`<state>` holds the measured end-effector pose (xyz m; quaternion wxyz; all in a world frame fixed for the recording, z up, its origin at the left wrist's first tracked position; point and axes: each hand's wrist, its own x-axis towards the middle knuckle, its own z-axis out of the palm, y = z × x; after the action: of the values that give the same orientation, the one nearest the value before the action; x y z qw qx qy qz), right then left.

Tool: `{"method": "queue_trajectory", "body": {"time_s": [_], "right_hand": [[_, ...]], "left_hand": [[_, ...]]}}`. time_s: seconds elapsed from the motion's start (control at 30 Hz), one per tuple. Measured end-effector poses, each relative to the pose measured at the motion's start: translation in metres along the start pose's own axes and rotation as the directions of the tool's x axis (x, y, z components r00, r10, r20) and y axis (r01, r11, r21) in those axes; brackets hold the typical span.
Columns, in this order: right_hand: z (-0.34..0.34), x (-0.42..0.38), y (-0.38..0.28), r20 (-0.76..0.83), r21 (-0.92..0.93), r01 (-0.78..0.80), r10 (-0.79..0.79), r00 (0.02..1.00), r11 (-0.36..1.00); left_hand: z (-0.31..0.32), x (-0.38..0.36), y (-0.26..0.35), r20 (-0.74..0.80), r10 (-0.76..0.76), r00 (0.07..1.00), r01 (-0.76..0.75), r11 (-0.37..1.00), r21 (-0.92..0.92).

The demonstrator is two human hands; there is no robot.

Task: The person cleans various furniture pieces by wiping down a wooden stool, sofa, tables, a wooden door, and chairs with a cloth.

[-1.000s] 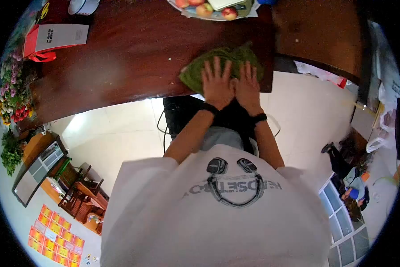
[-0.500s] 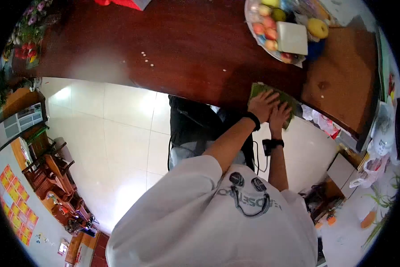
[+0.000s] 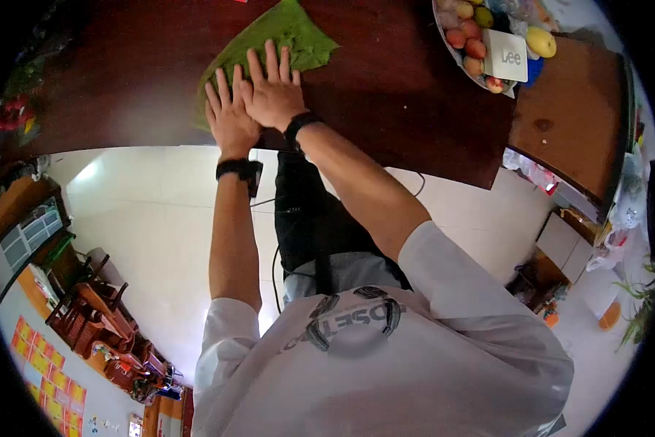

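Observation:
A green cloth (image 3: 298, 40) lies spread on the dark red wooden table (image 3: 386, 65), its edges uneven. Flat on its lower part rests my left hand (image 3: 233, 125), fingers spread. My right hand (image 3: 275, 100) is just to the right, also flat on the cloth with fingers apart, and touches the left hand near the thumb. Neither hand grips the cloth. One small white speck (image 3: 405, 107) shows on the tabletop to the right of the hands.
A plate of fruit (image 3: 446, 44) with a white box (image 3: 505, 55) stands at the upper right, near a brown board (image 3: 575, 109). Flowers (image 3: 14, 115) are at the far left. Wooden chairs (image 3: 87, 313) stand on the floor at left.
Both hands and the cloth have moved from the table's right front edge far to the left. The cloth now appears more spread out. Several white bits seen earlier at left no longer show.

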<state>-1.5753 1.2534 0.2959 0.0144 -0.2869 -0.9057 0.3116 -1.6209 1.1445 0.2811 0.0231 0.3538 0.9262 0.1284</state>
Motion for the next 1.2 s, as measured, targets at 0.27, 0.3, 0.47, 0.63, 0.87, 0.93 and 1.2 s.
{"method": "queue_trajectory", "body": {"time_s": [0.27,0.3,0.47,0.63,0.87,0.93,1.2], "right_hand": [[-0.022,-0.117,0.046,0.065,0.058,0.054,-0.058,0.996,0.997],[-0.031,-0.132,0.054,0.044,0.054,0.045,-0.048,0.998,0.998],[-0.039,-0.215,0.182,-0.072,-0.099,-0.043,0.036,0.997,0.994],[-0.156,-0.308,0.227,0.02,-0.251,-0.459,0.479,0.878,0.852],[-0.181,-0.342,0.342,-0.304,-0.111,-0.644,0.591,0.748,0.757],[-0.189,-0.315,0.339,-0.212,-0.14,-0.712,0.682,0.7,0.688],[-0.164,-0.077,0.251,-0.169,-0.291,-0.42,0.385,0.907,0.86]], "left_hand": [[0.018,-0.107,0.062,0.182,0.117,0.976,-0.153,0.968,0.197],[0.017,-0.112,0.073,0.266,0.219,0.939,-0.3,0.899,0.319],[0.016,-0.139,0.188,0.453,0.349,0.82,-0.485,0.844,0.228],[0.045,-0.143,0.307,0.541,0.616,0.572,-0.61,0.761,-0.222],[0.096,-0.122,0.372,0.294,0.835,0.465,-0.757,0.547,-0.358],[0.094,-0.103,0.361,0.238,0.792,0.563,-0.709,0.61,-0.354],[0.046,0.072,0.221,0.17,0.481,0.86,-0.489,0.872,0.003]]}}
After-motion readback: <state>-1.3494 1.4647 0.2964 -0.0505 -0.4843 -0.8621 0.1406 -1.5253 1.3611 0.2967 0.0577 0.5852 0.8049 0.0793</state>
